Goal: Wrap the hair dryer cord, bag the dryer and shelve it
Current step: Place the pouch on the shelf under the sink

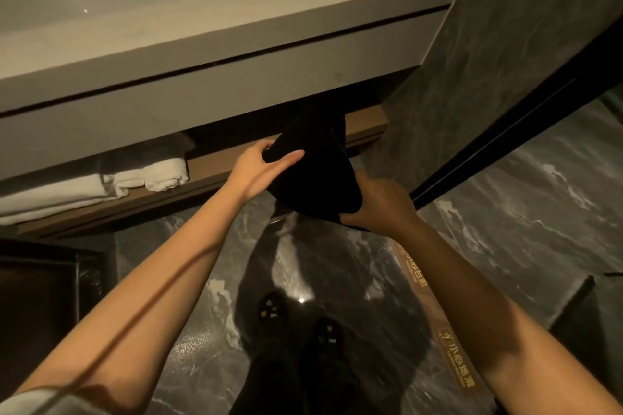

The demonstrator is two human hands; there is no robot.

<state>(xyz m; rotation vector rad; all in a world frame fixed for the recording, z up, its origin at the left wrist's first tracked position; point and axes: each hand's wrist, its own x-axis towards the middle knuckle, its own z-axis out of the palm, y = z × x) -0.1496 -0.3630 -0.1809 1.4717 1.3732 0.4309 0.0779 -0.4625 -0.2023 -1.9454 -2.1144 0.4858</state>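
While both bare arms reach forward from the bottom of the view, the soft black fabric bag (313, 175) is held between the two hands right at the front edge of the brown wooden shelf (202, 167) that runs under the pale grey stone bench (215, 44). The left hand (256, 172) is on the bag's upper left side, its thumb lying flat across the cloth and its fingers (266, 146) curled over the top edge, so it grips the bag. The right hand (377, 205) clasps the bag's lower right corner from beneath, fingers closed around the fabric. The bag's upper end points into the dark gap above the shelf, just below the bench's underside; the hair dryer cannot be seen, so whether it is inside cannot be told. On the shelf, well left of the bag, lie rolled and folded white towels (101, 185). Below the shelf, dark grey marbled floor tiles (505, 212) carry the person's two dark shoes (300, 323).
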